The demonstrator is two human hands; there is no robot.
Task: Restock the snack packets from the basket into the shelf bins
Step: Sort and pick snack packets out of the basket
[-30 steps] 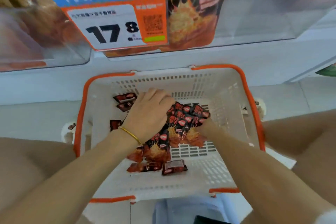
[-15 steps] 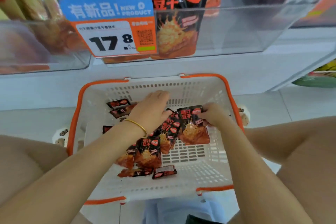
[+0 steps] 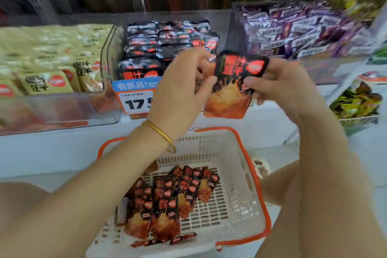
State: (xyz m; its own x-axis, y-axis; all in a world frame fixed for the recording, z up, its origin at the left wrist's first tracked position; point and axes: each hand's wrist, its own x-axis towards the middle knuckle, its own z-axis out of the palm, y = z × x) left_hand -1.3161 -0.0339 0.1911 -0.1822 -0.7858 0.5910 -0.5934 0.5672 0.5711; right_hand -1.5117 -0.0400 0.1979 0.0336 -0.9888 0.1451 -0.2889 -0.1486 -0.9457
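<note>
Holding black-and-orange snack packet pinched in right hand, grip of left hand unclear; next, slotting upright into far clear bin.

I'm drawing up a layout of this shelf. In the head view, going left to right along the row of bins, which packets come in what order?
Yellow-green packets → black-and-red packets → purple packets → green-patterned packets at the far right.
</note>
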